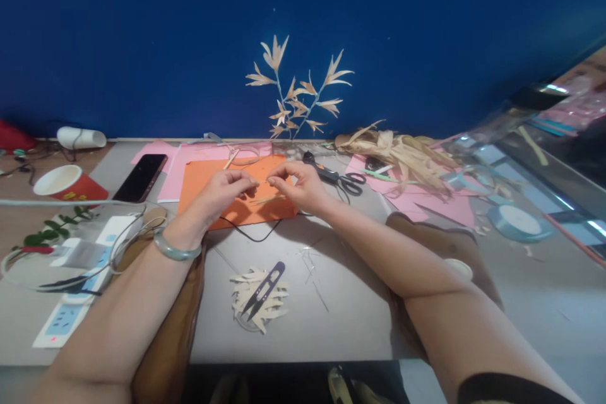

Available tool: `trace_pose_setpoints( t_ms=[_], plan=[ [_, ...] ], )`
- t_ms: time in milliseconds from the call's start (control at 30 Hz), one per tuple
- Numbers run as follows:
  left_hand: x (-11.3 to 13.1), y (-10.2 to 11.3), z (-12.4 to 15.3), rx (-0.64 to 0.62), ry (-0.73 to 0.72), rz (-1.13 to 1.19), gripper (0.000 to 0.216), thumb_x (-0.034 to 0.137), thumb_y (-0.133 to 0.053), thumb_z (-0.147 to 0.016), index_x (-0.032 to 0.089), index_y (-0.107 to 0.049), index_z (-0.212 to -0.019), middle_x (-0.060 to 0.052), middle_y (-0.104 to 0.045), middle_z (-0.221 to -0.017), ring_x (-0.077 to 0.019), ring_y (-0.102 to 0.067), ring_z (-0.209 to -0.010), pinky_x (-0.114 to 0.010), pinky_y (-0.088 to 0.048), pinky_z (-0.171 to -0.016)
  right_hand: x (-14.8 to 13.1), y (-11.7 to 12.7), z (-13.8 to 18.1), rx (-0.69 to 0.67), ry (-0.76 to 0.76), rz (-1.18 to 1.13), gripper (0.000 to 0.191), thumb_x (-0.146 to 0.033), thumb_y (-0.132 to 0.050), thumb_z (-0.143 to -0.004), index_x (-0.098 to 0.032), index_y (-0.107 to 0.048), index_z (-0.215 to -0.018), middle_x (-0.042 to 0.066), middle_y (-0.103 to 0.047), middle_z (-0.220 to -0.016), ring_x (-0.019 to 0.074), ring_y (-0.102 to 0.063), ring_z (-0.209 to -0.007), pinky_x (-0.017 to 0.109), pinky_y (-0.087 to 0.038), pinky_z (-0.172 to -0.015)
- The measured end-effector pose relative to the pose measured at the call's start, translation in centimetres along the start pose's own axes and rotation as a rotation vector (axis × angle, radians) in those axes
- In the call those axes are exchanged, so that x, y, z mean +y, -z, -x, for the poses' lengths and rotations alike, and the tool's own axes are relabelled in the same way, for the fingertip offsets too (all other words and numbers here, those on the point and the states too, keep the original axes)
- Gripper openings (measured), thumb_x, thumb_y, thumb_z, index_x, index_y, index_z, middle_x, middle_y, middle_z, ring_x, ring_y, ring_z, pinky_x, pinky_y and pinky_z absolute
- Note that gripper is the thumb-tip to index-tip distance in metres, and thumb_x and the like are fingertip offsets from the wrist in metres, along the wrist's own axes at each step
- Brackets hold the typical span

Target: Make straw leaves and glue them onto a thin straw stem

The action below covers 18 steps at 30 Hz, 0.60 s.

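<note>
My left hand (222,192) and my right hand (300,186) meet over an orange sheet (237,186) at the back of the grey table (341,322). Both pinch with closed fingers a thin pale strip or stick between them; it is too small to name surely. A green bangle (176,249) sits on my left wrist. Thin pale slivers lie on the orange sheet under my right hand. Nearer to me, small thread snips (263,291) rest on a pile of cut pale leaf shapes (258,300).
Pink sheets (189,161), a black phone (141,177), a red paper cup (69,184) and power strips (71,303) lie left. Black scissors (341,180), dried husks (407,158) and a ribbon roll (518,222) lie right. A branch of pale leaves (298,98) stands against the blue wall.
</note>
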<state>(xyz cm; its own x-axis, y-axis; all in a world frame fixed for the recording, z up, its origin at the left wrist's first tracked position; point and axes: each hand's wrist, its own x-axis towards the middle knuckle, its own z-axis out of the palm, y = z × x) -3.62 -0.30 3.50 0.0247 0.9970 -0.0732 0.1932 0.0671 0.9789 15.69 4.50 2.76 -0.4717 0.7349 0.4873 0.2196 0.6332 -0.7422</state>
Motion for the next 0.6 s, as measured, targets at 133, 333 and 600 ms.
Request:
trace_pose_setpoints(
  t_ms=[133, 333, 600],
  plan=[
    [0.2, -0.2, 0.0, -0.012, -0.021, -0.001, 0.032, 0.047, -0.066, -0.075, 0.017, -0.075, -0.086, -0.007, -0.072, -0.091, -0.0201, -0.062, -0.092, -0.029, -0.046, -0.081, 0.2, -0.4, 0.1, -0.028, 0.069, -0.045, 0.012, -0.026, -0.064, -0.083, -0.018, -0.069, -0.076, 0.003, -0.069, -0.074, 0.0133, -0.059, -0.067, 0.027, -0.045, -0.067],
    [0.7, -1.0, 0.2, -0.051, 0.048, 0.029, 0.023, 0.040, -0.073, -0.067, 0.017, -0.072, -0.069, -0.006, -0.071, -0.074, -0.0194, -0.063, -0.080, -0.031, -0.046, -0.082, 0.3, -0.8, 0.3, -0.027, 0.112, -0.015, 0.018, -0.031, -0.063, -0.085, -0.019, -0.067, -0.072, 0.002, -0.068, -0.070, 0.0138, -0.057, -0.066, 0.029, -0.043, -0.070],
    [-0.3, -0.3, -0.3, -0.047, 0.026, 0.082, 0.019, 0.035, -0.070, -0.069, 0.016, -0.071, -0.071, -0.005, -0.070, -0.074, -0.0175, -0.063, -0.078, -0.031, -0.047, -0.082, 0.3, -0.3, 0.1, 0.073, 0.067, 0.046, 0.021, -0.031, -0.061, -0.085, -0.019, -0.059, -0.068, 0.001, -0.063, -0.068, 0.0135, -0.053, -0.064, 0.030, -0.041, -0.070]
  ],
)
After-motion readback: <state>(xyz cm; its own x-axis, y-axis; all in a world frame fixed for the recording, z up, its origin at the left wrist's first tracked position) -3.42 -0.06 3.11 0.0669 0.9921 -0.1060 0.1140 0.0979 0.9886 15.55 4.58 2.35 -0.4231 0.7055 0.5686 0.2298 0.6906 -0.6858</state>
